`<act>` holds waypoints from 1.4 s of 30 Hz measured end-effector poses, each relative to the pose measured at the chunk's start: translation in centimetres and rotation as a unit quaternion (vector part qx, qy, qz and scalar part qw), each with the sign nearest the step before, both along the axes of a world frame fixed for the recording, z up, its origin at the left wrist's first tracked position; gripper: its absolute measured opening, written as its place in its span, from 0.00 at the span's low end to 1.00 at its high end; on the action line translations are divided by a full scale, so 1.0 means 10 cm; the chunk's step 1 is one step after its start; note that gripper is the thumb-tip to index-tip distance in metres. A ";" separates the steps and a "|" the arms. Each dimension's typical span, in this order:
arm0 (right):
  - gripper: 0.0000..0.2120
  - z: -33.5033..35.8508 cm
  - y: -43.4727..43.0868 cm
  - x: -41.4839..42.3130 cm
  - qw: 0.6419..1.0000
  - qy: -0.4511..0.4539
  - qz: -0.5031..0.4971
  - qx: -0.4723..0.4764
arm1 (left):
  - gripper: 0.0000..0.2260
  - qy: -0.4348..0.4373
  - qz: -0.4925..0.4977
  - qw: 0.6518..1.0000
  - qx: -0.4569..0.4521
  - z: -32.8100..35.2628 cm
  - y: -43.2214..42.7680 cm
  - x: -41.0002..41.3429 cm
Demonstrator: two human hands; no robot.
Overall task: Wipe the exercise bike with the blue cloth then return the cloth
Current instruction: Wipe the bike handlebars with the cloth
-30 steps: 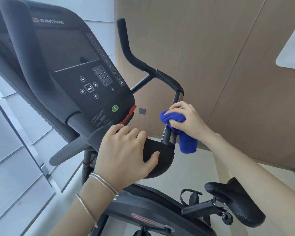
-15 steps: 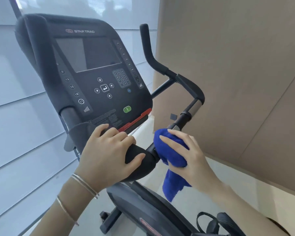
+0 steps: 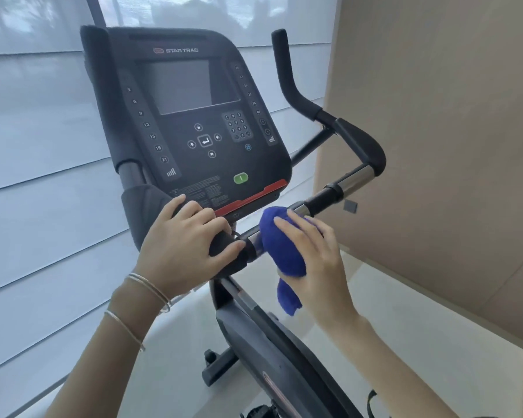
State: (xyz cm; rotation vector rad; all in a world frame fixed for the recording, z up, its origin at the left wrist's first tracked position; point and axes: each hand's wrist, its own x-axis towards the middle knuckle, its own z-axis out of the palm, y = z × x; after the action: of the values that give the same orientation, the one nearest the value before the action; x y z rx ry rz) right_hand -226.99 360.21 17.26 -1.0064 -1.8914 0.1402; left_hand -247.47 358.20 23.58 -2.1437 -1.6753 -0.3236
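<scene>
Silver bangles (image 3: 147,289) ring the left wrist, nearest the camera and below the console (image 3: 194,122), with a second thin one lower on the forearm. Just above them the left hand (image 3: 191,236) grips the black padded centre of the exercise bike (image 3: 272,351) right under the console's lower edge, its fingers (image 3: 194,211) curled close together over the pad and the thumb pressed along the near side.

To the right of that hand, still below the console, the right hand (image 3: 316,254) holds the blue cloth (image 3: 281,241) bunched against the handlebar (image 3: 338,188). Its fingers (image 3: 287,230) lie slightly spread across the cloth, pressing it onto the bar, and a loose tail of cloth hangs down beneath the palm. The cloth wraps the bar just where the black sleeve meets the shiny metal section.

Beneath the console the dark frame of the bike slopes down toward the pale floor (image 3: 420,342), with a foot of the base showing near the wall.

Up and right of the console, the handlebar runs through a chrome stretch into a black foam bend, then rises as an upright grip. The console itself is dark, its screen blank, with a keypad, arrow buttons and a green button (image 3: 241,178) above a red strip.

Behind the console hang pale window blinds (image 3: 43,146); to its right stands a tan panelled wall (image 3: 435,116).
</scene>
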 end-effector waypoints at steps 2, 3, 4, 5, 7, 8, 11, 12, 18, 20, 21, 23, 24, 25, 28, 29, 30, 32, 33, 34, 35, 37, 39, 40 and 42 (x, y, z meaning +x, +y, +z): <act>0.32 -0.07 0.08 0.24 0.993 0.095 -0.015 -0.075 | 0.26 0.007 0.008 1.000 0.000 0.00 0.00 0.01; 0.32 -0.12 0.10 0.33 0.989 0.116 -0.028 -0.091 | 0.26 0.006 0.010 1.000 0.002 0.00 -0.01 0.01; 0.31 -0.18 0.10 0.39 0.990 0.107 -0.043 -0.085 | 0.26 0.004 0.010 1.000 0.006 -0.01 -0.01 0.02; 0.30 -0.25 0.09 0.41 0.991 0.097 -0.047 -0.076 | 0.25 0.002 0.008 1.000 0.010 -0.01 -0.01 0.02; 0.28 -0.36 0.05 0.36 0.992 0.095 -0.037 -0.078 | 0.24 0.003 0.002 1.000 0.019 -0.01 -0.01 0.02; 0.28 -0.40 0.03 0.30 0.990 0.105 -0.027 -0.090 | 0.23 -0.003 -0.003 1.000 0.024 -0.01 -0.01 0.01; 0.25 -0.49 -0.07 0.12 0.985 0.129 0.009 -0.110 | 0.20 -0.034 -0.011 0.999 0.041 -0.01 -0.02 -0.02; 0.24 -0.51 -0.11 0.07 0.987 0.118 0.027 -0.107 | 0.19 -0.039 -0.012 0.998 0.043 -0.01 -0.03 -0.03; 0.25 -0.49 -0.12 -0.28 0.984 0.158 0.037 -0.069 | 0.16 -0.053 -0.001 0.997 0.047 0.00 -0.03 -0.02; 0.25 -0.50 -0.02 -0.27 0.976 0.206 0.021 -0.064 | 0.15 -0.051 0.004 0.997 0.054 -0.01 -0.04 0.00; 0.25 -0.51 0.05 -0.24 0.970 0.234 0.010 -0.066 | 0.15 -0.049 0.006 0.997 0.057 -0.01 -0.04 0.00; 0.25 -0.50 0.22 -0.17 0.959 0.273 -0.028 -0.066 | 0.15 -0.047 0.012 0.997 0.062 -0.01 -0.03 0.01; 0.24 -0.49 0.31 -0.13 0.954 0.288 -0.049 -0.069 | 0.15 -0.047 0.016 0.997 0.064 -0.01 -0.03 0.01; 0.24 -0.47 0.39 -0.11 0.948 0.301 -0.068 -0.075 | 0.15 -0.046 0.019 0.997 0.064 -0.01 -0.03 0.01; 0.24 -0.44 0.46 -0.13 0.937 0.326 -0.087 -0.087 | 0.14 -0.048 0.022 0.997 0.060 -0.01 -0.03 0.01; 0.24 -0.45 0.41 -0.17 0.937 0.328 -0.080 -0.085 | 0.15 -0.049 0.023 0.997 0.059 -0.01 -0.03 0.01; 0.23 -0.47 0.34 -0.22 0.940 0.325 -0.065 -0.079 | 0.15 -0.049 0.024 0.997 0.058 -0.01 -0.03 0.01; 0.23 -0.52 0.15 -0.33 0.949 0.307 -0.016 -0.068 | 0.14 -0.051 0.025 0.997 0.057 -0.01 -0.03 0.02; 0.22 -0.54 0.06 -0.37 0.952 0.297 0.010 -0.068 | 0.14 -0.052 0.025 0.997 0.057 -0.01 -0.03 0.02; 0.22 -0.55 0.00 -0.38 0.956 0.286 0.028 -0.064 | 0.14 -0.052 0.025 0.997 0.056 -0.01 -0.03 0.02; 0.21 -0.55 -0.01 -0.37 0.959 0.274 0.036 -0.058 | 0.14 -0.052 0.025 0.997 0.054 -0.01 -0.04 0.02; 0.22 -0.54 0.10 -0.27 0.963 0.264 0.028 -0.052 | 0.15 -0.053 0.023 0.997 0.051 0.01 -0.05 0.03; 0.22 -0.50 0.28 -0.14 0.952 0.297 -0.009 -0.069 | 0.15 -0.052 0.020 0.997 0.048 0.01 -0.05 0.03; 0.22 -0.47 0.37 -0.08 0.943 0.320 -0.034 -0.081 | 0.15 -0.053 0.020 0.997 0.048 0.01 -0.05 0.03; 0.22 -0.43 0.51 0.01 0.930 0.347 -0.076 -0.097 | 0.15 -0.055 0.019 0.997 0.048 0.02 -0.05 0.03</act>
State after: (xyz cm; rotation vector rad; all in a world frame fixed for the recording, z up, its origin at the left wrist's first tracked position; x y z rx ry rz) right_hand -226.84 365.31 12.98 -1.0531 -1.1625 0.5288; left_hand -247.20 357.71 23.74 -2.0557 -1.7205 -0.5095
